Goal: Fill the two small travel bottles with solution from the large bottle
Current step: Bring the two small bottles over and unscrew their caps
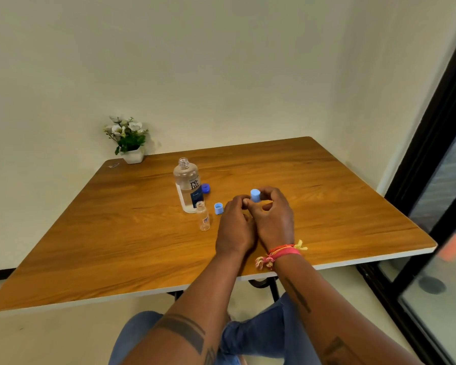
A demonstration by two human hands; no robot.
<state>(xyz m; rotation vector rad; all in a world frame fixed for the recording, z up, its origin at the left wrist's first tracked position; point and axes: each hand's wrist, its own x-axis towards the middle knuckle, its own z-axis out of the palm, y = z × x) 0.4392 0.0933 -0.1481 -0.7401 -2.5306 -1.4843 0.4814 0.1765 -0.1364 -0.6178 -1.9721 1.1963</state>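
The large clear solution bottle (187,185) stands uncapped near the table's middle, about half full, with its dark blue cap (206,188) lying just behind it to the right. In front of it stands one small clear travel bottle (203,216), open, and its light blue cap (218,208) lies mouth-up beside it. My left hand (234,227) and right hand (273,219) are together to the right of these. The right hand's fingers pinch a light blue cap (255,195); the second small bottle is hidden under my hands, gripped by the left as far as I can tell.
A white pot of white flowers (128,139) stands at the far left corner of the wooden table (327,201), against the wall. A dark-framed glass door (437,180) runs along the right. My knees in blue jeans (248,335) sit below the table's near edge.
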